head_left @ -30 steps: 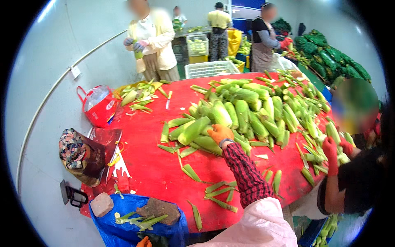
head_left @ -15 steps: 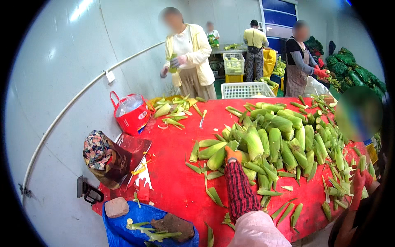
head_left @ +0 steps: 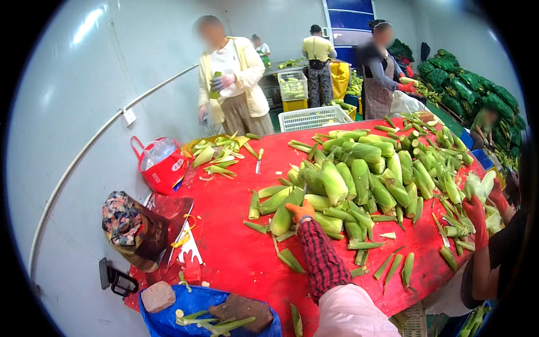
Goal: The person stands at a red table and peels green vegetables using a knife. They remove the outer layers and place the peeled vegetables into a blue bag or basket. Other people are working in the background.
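My right hand (head_left: 302, 210), in an orange glove, reaches out over the near-left side of a heap of unhusked corn ears (head_left: 362, 174). Its fingers are closed round what looks like a knife (head_left: 305, 190), whose thin blade points up and away; the handle is hidden in the glove. Just left of the glove a green corn ear (head_left: 286, 212) lies tilted on the red tabletop (head_left: 236, 241), at the edge of the heap. Whether blade or glove touches it, I cannot tell. My left hand is out of view.
Loose husks (head_left: 393, 268) lie near my forearm. At left stand a red bag (head_left: 160, 168), a flowered cloth item (head_left: 122, 219) and a blue bag (head_left: 151, 314) with bricks. Another knife (head_left: 259, 162) lies farther off. At right, a co-worker's red-gloved hands (head_left: 477, 219) hold corn.
The whole view has shifted, so the table appears farther left. My right hand stays by the same ear, which now sits more upright in the picture. The right-hand co-worker's corn now shows pale, spread husk.
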The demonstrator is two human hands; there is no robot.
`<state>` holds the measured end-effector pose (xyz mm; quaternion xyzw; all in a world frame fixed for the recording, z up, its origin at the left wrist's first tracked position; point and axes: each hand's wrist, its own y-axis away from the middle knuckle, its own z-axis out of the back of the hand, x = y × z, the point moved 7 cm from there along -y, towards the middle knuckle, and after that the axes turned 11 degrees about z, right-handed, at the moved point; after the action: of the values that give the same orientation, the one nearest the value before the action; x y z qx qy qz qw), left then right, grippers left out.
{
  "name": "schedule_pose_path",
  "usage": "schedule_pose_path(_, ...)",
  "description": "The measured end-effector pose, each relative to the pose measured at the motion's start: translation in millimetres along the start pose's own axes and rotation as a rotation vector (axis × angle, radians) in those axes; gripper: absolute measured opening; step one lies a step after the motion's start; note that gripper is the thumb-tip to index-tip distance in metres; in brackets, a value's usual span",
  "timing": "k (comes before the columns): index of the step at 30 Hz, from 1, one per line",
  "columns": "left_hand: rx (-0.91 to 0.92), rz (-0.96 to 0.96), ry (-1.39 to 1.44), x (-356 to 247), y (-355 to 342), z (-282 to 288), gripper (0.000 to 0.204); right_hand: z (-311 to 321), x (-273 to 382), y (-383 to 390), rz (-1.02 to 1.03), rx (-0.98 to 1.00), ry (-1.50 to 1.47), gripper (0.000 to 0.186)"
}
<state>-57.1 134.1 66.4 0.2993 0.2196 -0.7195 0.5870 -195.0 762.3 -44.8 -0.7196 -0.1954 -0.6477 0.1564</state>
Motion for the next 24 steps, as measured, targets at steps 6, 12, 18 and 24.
schedule_pose_path(6, 0.111, 0.052, 0.430, 1.9, -32.1, 24.7, 0.033, 18.1, 15.6, 97.1, 0.002, 0.045, -0.385, 0.022)
schedule_pose_path(12, 0.395, -0.053, 0.831, 7.9, -73.9, 28.4, 0.034, -19.2, 39.9, 250.7, -0.150, 0.304, -0.813, 0.018)
schedule_pose_path(18, 0.783, -0.337, 0.264, 8.3, -76.7, -40.8, 0.042, -100.7, 17.0, 463.6, -0.302, 0.646, -0.598, 0.029)
schedule_pose_path(24, 1.011, 0.596, 1.723, 99.6, -3.4, -34.4, 0.045, -126.5, 52.1, 574.1, 0.017, 0.883, 0.254, 0.058)
